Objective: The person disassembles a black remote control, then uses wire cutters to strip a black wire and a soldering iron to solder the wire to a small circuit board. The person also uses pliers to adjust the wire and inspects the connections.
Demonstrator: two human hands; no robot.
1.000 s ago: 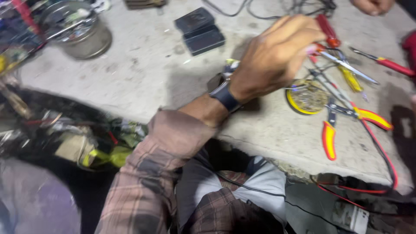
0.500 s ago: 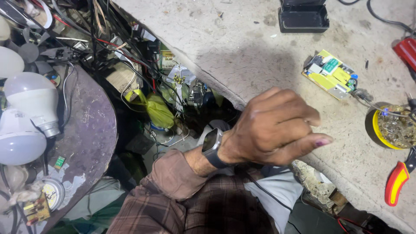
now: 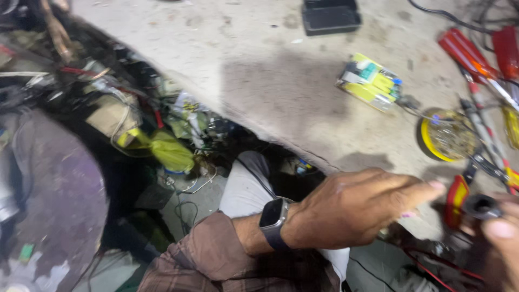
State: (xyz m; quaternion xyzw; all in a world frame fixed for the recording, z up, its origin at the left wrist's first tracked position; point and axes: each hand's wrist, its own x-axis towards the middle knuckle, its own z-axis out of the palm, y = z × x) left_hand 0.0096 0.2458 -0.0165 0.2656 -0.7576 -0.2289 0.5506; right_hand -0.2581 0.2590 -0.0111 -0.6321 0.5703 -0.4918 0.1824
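Observation:
My left hand (image 3: 351, 208), with a dark smartwatch (image 3: 273, 219) on the wrist and a plaid sleeve behind it, stretches to the right over the edge of the grey worktop (image 3: 259, 81). Its fingers are extended and nothing shows in them. Their tips are close to a small black cylinder-shaped part (image 3: 481, 206), pinched by my right hand (image 3: 503, 243) at the lower right corner. Only the thumb and fingertips of that hand are in view. Red-handled pliers (image 3: 457, 197) lie just beside the two hands.
On the worktop lie a yellow circuit board (image 3: 370, 84), a yellow round tin of wire wool (image 3: 446, 135), red screwdrivers (image 3: 465, 51) and a black box (image 3: 330, 16). Wires and a yellow-green bag (image 3: 167, 151) clutter the floor below. A dark round surface (image 3: 59, 189) stands left.
The view has swung right and closer. My left hand has dropped from the tools to the table edge and uncurled its fingers toward my right hand, which has come into view holding the black part.

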